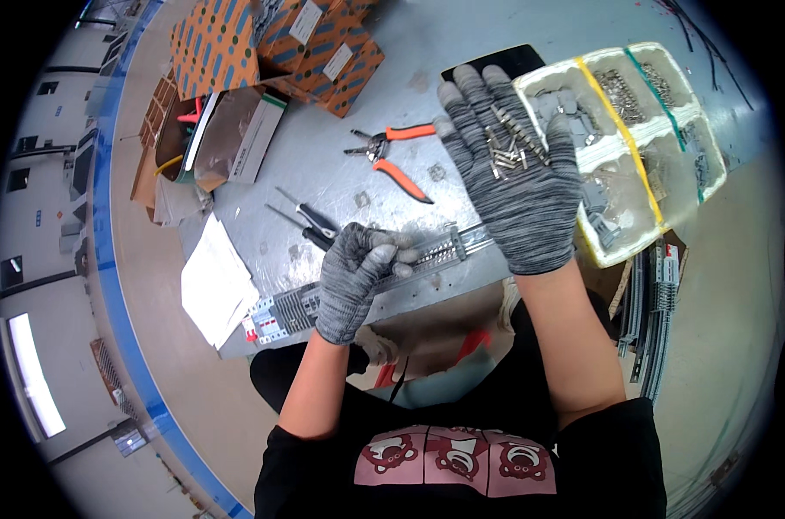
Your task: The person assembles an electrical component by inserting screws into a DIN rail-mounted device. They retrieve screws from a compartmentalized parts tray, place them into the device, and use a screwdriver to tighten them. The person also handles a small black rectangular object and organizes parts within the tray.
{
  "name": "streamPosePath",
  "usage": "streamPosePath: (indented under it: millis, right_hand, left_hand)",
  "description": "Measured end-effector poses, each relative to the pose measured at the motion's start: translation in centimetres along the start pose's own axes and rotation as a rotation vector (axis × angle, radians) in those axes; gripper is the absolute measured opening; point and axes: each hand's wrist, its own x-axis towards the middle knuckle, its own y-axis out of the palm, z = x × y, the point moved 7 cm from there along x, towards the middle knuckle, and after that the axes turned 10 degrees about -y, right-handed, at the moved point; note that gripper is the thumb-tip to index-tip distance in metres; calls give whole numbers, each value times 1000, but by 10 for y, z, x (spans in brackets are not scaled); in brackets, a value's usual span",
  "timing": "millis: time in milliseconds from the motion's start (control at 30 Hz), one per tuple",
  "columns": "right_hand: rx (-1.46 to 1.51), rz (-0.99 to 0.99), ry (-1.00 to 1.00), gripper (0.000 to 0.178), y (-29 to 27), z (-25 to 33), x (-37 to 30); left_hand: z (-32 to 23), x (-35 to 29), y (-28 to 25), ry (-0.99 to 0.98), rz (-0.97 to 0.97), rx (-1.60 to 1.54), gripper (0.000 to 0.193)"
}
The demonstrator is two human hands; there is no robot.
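Observation:
My right hand (522, 195), in a grey knitted glove, is turned palm up with the fingers stretched out. A small heap of silvery metal screws (507, 158) rests across its palm and fingers. Over the slotted metal rail (444, 253) my left hand (355, 272), gloved alike, is closed in a pinch; anything between its fingertips is too small to make out. Along the table's near edge the rail carries grey terminal blocks and white breakers (276, 318) at its left end. A grey end piece (456, 241) stands on the rail between my hands.
Orange-handled pliers (392, 156) and two screwdrivers (313, 223) lie beyond my left hand. A divided white foam box (622, 251) of small parts stands at right, beside a dark flat object (496, 62). White paper (215, 281) and patterned orange cartons (323, 52) are on the left.

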Motion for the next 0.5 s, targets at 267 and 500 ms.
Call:
streamPosePath:
  millis: [267,500]
  right_hand:
    - [113,-27,20,70,0,-1,-1]
    - [41,-2,-27,69,1,10,0]
  left_hand:
    - [-9,6,-5,50,-140,70,14]
    - [-22,7,-2,118,-175,380,15]
